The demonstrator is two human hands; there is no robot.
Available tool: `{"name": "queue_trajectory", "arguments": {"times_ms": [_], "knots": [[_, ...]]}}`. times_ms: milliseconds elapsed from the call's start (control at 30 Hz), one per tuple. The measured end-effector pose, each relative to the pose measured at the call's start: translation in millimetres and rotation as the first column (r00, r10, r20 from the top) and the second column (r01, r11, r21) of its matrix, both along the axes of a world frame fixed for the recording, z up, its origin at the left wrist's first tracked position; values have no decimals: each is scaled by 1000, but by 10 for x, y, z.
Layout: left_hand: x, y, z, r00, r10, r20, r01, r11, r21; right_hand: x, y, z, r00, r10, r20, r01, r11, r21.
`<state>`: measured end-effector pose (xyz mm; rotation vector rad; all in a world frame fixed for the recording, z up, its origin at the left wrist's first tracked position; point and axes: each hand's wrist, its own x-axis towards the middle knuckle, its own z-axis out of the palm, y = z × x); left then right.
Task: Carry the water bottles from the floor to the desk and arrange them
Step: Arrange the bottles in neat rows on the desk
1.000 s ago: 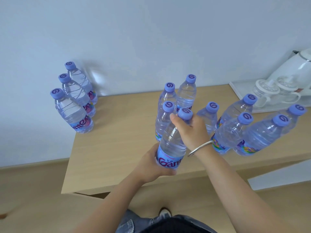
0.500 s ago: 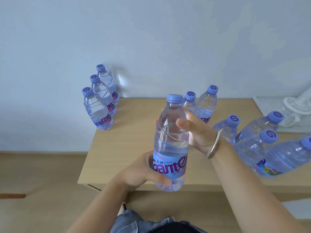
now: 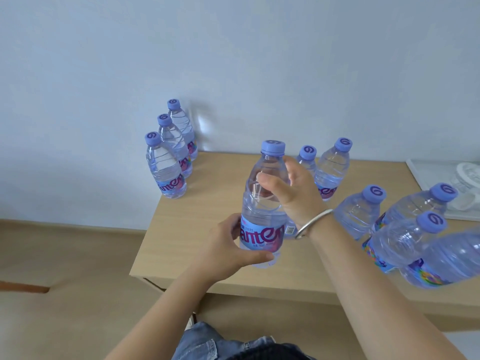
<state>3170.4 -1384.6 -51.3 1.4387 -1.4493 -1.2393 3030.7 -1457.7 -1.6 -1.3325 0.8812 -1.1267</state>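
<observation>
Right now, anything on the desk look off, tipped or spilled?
Nothing stands out. The bottles on the desk stand upright with caps on, a row of three at the far left corner; their lean looks like wide-angle distortion. No spill shows. The left hand and right hand grip one water bottle.

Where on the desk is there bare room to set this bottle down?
Bare desk lies between the three-bottle row at the left edge and the held bottle; the front-left corner is free too. The right side is crowded with bottles and a white tray.
</observation>
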Motion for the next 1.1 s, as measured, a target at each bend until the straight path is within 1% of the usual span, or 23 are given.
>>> {"name": "queue_trajectory", "arguments": {"times_ms": [133,200,300,400,467,600,767,833,933,1000,1100], "knots": [[82,5,-5,999,-5,-32,5,1000,0,51,1,19,999,20,-47,-20,1000,6],[160,7,11,996,-23,-92,24,1000,8,50,-20,31,996,78,-49,-77,997,25],[285,16,43,984,-74,-163,82,996,42,2,-71,68,976,211,-47,-208,976,69],[394,7,39,975,-132,-176,145,987,62,-2,-118,90,951,305,-57,-300,950,87],[453,-6,11,974,-150,-170,164,984,71,53,-126,89,945,322,-54,-315,943,106],[624,-56,-47,977,-160,-140,172,982,77,235,-153,66,939,342,-36,-336,935,114],[1021,-122,-124,988,-129,-85,135,988,70,625,-204,22,934,323,-152,-307,944,118],[1214,-146,-183,993,-102,-53,106,990,88,804,-229,-22,931,323,-172,-303,944,134],[1520,-159,-319,999,-47,3,46,989,137,1094,-241,-114,897,337,-287,-308,941,142],[1701,-171,-425,997,-15,74,4,988,157,1309,-239,-171,859,367,-356,-332,930,157],[1910,-225,-581,988,20,152,-46,984,170,1612,-269,-235,821,359,-444,-344,932,118]]}}
